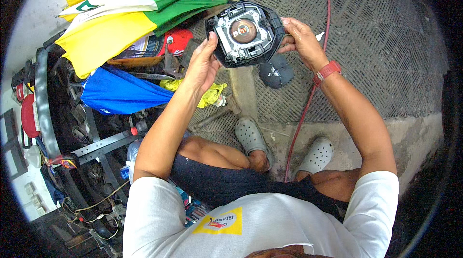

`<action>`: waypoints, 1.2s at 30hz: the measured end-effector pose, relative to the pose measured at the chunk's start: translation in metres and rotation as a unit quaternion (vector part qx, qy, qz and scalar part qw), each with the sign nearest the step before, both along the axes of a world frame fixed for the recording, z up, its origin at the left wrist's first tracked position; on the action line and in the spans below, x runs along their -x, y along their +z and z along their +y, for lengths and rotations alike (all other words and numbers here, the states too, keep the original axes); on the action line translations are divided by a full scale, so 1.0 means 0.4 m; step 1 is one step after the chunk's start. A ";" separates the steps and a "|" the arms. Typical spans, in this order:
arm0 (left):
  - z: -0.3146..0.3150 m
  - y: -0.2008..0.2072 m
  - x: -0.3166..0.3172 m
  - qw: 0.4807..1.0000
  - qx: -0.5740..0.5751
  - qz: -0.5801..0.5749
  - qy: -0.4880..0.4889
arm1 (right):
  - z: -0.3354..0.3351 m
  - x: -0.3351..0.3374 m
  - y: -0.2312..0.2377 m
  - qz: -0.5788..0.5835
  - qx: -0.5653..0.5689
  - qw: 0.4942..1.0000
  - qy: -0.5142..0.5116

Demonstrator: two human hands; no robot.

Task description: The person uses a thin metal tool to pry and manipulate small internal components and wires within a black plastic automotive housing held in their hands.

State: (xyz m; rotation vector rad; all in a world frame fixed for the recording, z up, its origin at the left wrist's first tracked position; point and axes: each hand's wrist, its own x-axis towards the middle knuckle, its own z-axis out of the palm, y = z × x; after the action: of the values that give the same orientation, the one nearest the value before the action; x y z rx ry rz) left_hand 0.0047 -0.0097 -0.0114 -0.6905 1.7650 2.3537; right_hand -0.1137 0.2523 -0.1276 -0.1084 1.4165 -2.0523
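Note:
Between my two hands is a steering-wheel airbag module [244,30], held up over the floor with its back facing me. A metal plate, a round brownish inflator in the centre and a black plastic rim show on it. My left hand [205,62] grips the lower left of the rim, thumb on top. My right hand [303,41] is closed on the right edge, its fingers partly behind the rim. Below the module, a dark rounded cover [276,71] with a light emblem lies on the floor, its upper part hidden by the module.
A red hose [308,106] runs along the ribbed mat [376,65] past my right wrist. Folded umbrellas, one yellow, green and white [120,16], one blue [123,91], lie at left. Beside them stands a metal rack [103,142] cluttered with parts and wires. A yellow plastic bag [211,95] lies nearby.

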 end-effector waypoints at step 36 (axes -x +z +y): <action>0.025 0.005 0.005 0.976 0.164 0.062 -0.131 | -0.017 -0.019 0.022 0.028 -0.054 0.998 -0.027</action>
State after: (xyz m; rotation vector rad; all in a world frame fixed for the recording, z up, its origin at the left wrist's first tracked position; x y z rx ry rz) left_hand 0.0025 0.0001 -0.0093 -0.3198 2.1743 1.9950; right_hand -0.1059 0.2456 -0.1189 -0.0834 1.5771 -2.0262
